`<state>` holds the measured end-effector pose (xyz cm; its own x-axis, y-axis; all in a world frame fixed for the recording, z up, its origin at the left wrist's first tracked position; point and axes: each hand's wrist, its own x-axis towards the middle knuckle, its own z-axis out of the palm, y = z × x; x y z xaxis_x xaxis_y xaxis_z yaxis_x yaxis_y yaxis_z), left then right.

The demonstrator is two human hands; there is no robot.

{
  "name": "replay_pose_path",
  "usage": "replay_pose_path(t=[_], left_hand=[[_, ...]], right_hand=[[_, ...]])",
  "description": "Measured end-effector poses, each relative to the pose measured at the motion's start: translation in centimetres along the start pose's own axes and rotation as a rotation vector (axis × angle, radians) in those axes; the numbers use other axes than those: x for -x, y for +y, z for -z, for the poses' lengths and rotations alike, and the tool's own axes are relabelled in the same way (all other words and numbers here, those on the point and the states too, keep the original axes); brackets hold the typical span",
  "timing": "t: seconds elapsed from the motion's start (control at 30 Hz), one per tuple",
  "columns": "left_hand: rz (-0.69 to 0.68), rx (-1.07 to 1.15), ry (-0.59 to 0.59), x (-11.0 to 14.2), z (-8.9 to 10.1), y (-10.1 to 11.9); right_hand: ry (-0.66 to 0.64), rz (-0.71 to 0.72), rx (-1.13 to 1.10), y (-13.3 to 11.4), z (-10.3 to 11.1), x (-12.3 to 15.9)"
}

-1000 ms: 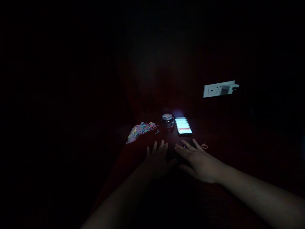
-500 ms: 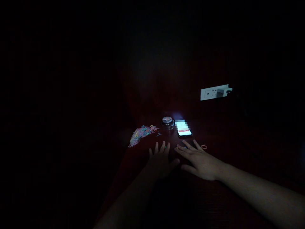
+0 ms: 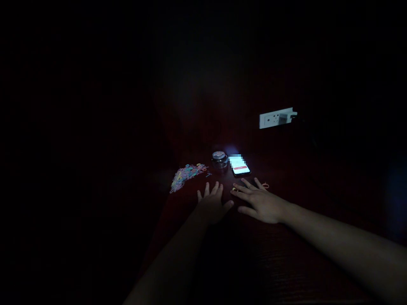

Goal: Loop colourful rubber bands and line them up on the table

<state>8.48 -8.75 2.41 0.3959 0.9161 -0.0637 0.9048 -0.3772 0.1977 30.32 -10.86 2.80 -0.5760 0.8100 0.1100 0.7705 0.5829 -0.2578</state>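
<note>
My left hand (image 3: 211, 205) lies palm down with its fingers spread on the dark red tabletop (image 3: 254, 258). Just right of it, my right hand (image 3: 262, 203) is also flat with fingers apart. A small yellow band (image 3: 234, 189) shows at the right fingertips, partly covered by them. Beside the right little finger is an orange elastic band (image 3: 266, 185). Beyond the left hand, to the left, spreads a pile of small colourful elastic bands (image 3: 187, 175). A few loose bands (image 3: 208, 174) lie between the pile and a round clear jar (image 3: 219, 161) with a lid on.
Right of the jar lies a phone (image 3: 241, 169) with its screen lit. A white wall socket (image 3: 275, 118) with a plug in it is farther back on the right. Most of the room is too dark to make out.
The view has shifted slightly, so everything sits a little higher and more to the left. Both hands stay flat; a green band by the left fingertips no longer shows.
</note>
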Motion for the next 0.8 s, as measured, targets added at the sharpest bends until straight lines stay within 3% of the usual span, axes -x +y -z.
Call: replay_pose_path(t=[0.1,0.2,0.33,0.43,0.6,0.8], left_hand=[[-0.066,-0.007,0.010,0.1,0.6,0.4],[-0.188,-0.005,0.002,0.6,1.2,1.3],[-0.314,0.014,-0.023,1.4,1.7,2.3],[-0.289,0.037,-0.034,1.5,1.7,2.5],[-0.257,0.019,-0.043,1.5,1.6,2.3],[-0.293,-0.010,-0.017,1.6,1.7,2.7]], right_hand=[[0.065,-0.046,0.007,1.1,1.4,0.5],[0.138,-0.219,0.044,2.9,3.0,1.4],[-0.098,-0.456,0.024,3.9,3.3,1.9],[-0.136,-0.454,0.002,3.1,1.9,1.5],[-0.055,-0.468,0.077,2.0,-0.2,0.6],[-0.044,-0.473,0.053,2.9,0.5,0.8]])
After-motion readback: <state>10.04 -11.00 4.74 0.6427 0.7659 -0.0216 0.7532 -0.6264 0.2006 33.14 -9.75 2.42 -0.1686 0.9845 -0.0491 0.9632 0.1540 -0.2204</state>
